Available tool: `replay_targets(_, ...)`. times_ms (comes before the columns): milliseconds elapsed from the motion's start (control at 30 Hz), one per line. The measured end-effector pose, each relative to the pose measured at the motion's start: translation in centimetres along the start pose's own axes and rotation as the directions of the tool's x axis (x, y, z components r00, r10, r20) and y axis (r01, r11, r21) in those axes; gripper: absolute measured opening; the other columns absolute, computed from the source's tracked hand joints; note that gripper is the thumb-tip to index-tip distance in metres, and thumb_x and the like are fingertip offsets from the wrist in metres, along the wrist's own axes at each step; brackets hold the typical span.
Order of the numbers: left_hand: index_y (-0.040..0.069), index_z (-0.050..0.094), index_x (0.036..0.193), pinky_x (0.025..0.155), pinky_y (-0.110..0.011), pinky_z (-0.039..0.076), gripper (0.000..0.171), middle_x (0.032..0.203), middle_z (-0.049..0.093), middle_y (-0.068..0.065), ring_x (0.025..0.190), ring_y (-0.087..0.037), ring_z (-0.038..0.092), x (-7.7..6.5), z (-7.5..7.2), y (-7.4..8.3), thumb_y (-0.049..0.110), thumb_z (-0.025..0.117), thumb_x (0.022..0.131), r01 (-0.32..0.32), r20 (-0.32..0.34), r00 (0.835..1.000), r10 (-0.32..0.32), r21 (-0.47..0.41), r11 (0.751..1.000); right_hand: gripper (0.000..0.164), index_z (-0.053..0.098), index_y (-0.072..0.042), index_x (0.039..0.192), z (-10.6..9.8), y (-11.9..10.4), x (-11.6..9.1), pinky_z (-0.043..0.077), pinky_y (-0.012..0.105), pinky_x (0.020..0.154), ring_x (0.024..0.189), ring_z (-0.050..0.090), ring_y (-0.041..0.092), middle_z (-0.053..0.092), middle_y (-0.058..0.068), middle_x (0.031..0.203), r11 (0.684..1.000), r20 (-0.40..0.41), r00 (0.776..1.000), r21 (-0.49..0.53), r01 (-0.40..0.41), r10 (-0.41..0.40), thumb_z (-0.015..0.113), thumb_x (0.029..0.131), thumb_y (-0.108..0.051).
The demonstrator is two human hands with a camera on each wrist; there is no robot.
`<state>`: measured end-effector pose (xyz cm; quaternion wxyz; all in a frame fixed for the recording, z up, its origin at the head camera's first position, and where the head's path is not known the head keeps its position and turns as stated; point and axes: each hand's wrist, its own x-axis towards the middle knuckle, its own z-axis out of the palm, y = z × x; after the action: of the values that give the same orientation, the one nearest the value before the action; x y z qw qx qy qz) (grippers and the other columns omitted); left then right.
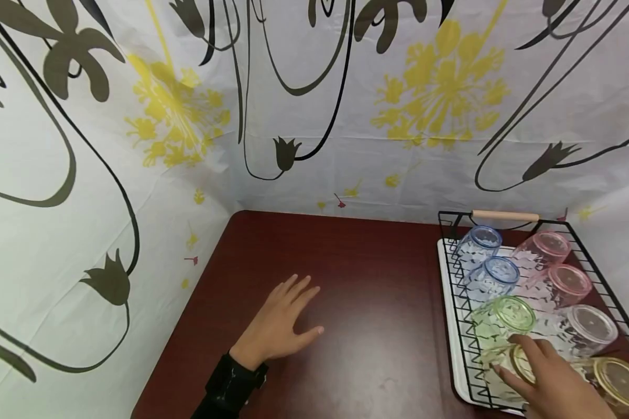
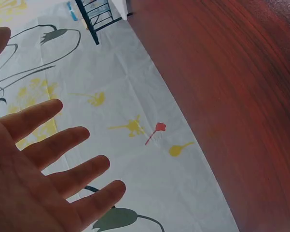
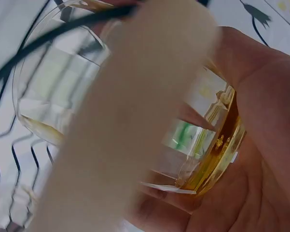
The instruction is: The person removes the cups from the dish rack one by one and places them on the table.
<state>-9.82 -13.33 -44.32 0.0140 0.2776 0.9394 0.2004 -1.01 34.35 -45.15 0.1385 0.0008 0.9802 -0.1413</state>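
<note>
"What fills your head feed?"

"Flower-printed sheeting [image 1: 314,116] at the back and sides, I'd say, then one dark red-brown table [image 1: 356,279]. One black wire rack [image 1: 455,213] stands at its right, with one white tray [image 1: 449,314] under it."

"And the hands?"

"Two. I have the left hand [image 1: 278,320] over the table, its fingers straight and spread, holding nothing; one black cuff [image 1: 233,381] is at its wrist. The right hand [image 1: 561,378] is at the rack's near end, fingers and thumb curled round one yellow glass [image 1: 520,364]."

"Any handles?"

"One wooden handle [image 1: 505,216] at the rack's far end. A blurred wooden bar [image 3: 106,135] crosses my right wrist feed; I can't tell whether it's the same one."

"Glasses?"

"I count eight in the rack, two rows of four. Left row, far to near: two blue glasses [image 1: 498,270], one green glass [image 1: 503,317], the gripped one. Right row: two pink glasses [image 1: 569,280], one clear glass [image 1: 589,326], one second yellow glass [image 1: 622,381]."
</note>
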Motion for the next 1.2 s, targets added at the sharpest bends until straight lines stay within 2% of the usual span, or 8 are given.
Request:
replay_targets(200,0.019,0.043,0.157,0.122,-0.062,0.029,0.075,0.167,0.035,-0.006,0.157,-0.034,0.026,0.0,-0.2,-0.4,0.054,0.064,0.094,0.024,0.012,1.0,-0.022,-0.107,0.994,0.077,0.046,0.016,0.127,-1.5,1.4,-1.8,0.052,0.061,0.062,0.09,0.055,0.058,0.048,0.047,0.11,0.997,-0.156,0.985,0.026,-0.066,0.07,0.073,0.092,-0.048)
replay_targets(367,0.022,0.039,0.159,0.122,-0.061,0.031,0.077,0.168,0.032,-0.002,0.158,-0.029,0.025,-0.2,-0.1,-0.7,0.054,0.066,0.094,0.062,0.031,0.998,-0.056,-0.227,0.972,0.08,0.047,0.024,0.123,-2.6,2.1,-2.3,0.05,0.047,0.059,0.076,0.058,0.038,0.06,0.031,0.09,0.991,-0.245,0.962,0.091,-0.098,0.118,0.076,0.091,-0.043)
replay_targets(533,0.029,0.035,0.16,0.119,-0.062,0.034,0.077,0.169,0.029,0.003,0.157,-0.025,0.026,-0.3,0.1,-0.7,0.052,0.066,0.094,0.066,0.032,0.998,-0.058,-0.372,0.926,0.071,0.041,0.016,0.135,-1.6,1.0,-2.7,0.04,0.032,0.054,0.072,0.049,0.023,0.053,0.03,0.099,0.947,-0.332,0.911,0.283,-0.15,0.244,0.07,0.097,-0.036)
replay_targets(667,0.034,0.034,0.159,0.118,-0.064,0.034,0.074,0.168,0.03,0.004,0.155,-0.026,0.029,-0.1,0.2,-0.6,0.046,0.068,0.094,0.026,-0.001,1.0,-0.03,-0.469,0.883,0.05,0.045,-0.019,0.145,-0.7,-0.9,-2.7,0.029,0.027,0.051,0.072,0.035,0.01,0.046,0.001,0.102,0.874,-0.425,0.859,0.482,-0.052,0.286,0.066,0.101,-0.025)
replay_targets(767,0.034,0.032,0.159,0.118,-0.061,0.036,0.073,0.167,0.032,0.001,0.153,-0.028,0.034,0.2,0.2,-0.3,0.038,0.068,0.096,-0.024,-0.028,1.0,0.01,-0.533,0.846,0.055,0.042,-0.034,0.145,-0.3,-2.5,-2.3,0.037,0.013,0.055,0.078,0.044,-0.009,0.047,-0.022,0.111,0.806,-0.491,0.845,0.577,0.131,0.214,0.064,0.101,-0.01)
replay_targets(900,0.028,0.032,0.16,0.119,-0.052,0.04,0.072,0.166,0.034,-0.003,0.149,-0.029,0.04,0.7,0.4,0.4,0.03,0.068,0.097,-0.105,-0.062,0.994,0.085,-0.622,0.776,0.058,0.044,-0.017,0.148,0.1,-5.0,-1.3,0.047,0.004,0.085,0.109,0.056,-0.014,0.047,-0.025,0.135,0.639,-0.522,0.852,0.669,0.38,0.039,0.057,0.099,0.009)
replay_targets(1000,0.021,0.032,0.16,0.119,-0.047,0.041,0.072,0.164,0.036,-0.004,0.149,-0.03,0.04,1.3,0.8,1.1,0.03,0.068,0.098,-0.158,-0.081,0.987,0.141,-0.684,0.712,0.056,0.044,-0.009,0.147,0.3,-7.2,-0.5,0.053,0.01,0.084,0.108,0.062,-0.006,0.052,-0.017,0.135,0.547,-0.525,0.85,0.7,0.46,-0.043,0.055,0.097,0.013)
replay_targets(1200,0.011,0.032,0.159,0.118,-0.046,0.043,0.073,0.163,0.037,-0.01,0.148,-0.034,0.04,2.5,1.4,3.2,0.035,0.067,0.099,-0.231,-0.102,0.964,0.247,-0.78,0.581,0.052,0.045,0.003,0.142,0.4,-12.3,0.5,0.06,0.021,0.071,0.097,0.067,0.002,0.061,-0.012,0.126,0.435,-0.535,0.834,0.723,0.537,-0.14,0.055,0.094,0.017)
